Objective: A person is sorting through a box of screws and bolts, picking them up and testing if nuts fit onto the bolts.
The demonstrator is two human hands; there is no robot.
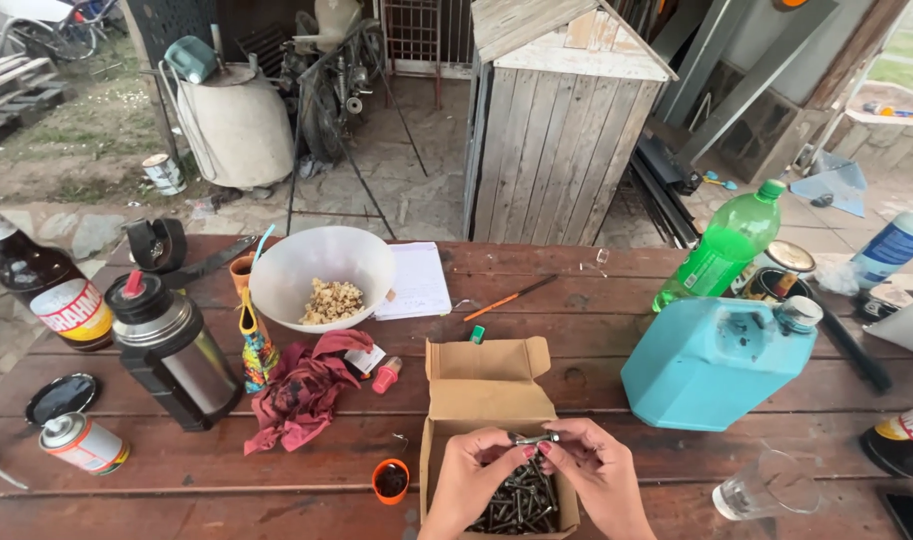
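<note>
Over the box: your left hand [468, 470] and right hand [596, 470] meet.
Fingers: both hands' fingertips are pinched on one metal bolt [534, 438].
Box: an open cardboard box [481, 385] of bolts sits on the wooden table [596, 320].
Nearby: a blue jug [711, 360] stands to your right.

Open brown cardboard box [488, 400] mid-table; yellow-red label [74, 308] on brown bottle [38, 280], left.

An open cardboard box [488, 420] sits at the near middle of the wooden table [616, 310], full of bolts [516, 500]. Left of it lie a rag [301, 390] and thermos [171, 350], with a bowl [321, 275] behind; a jerrycan [711, 360] stands right.
</note>
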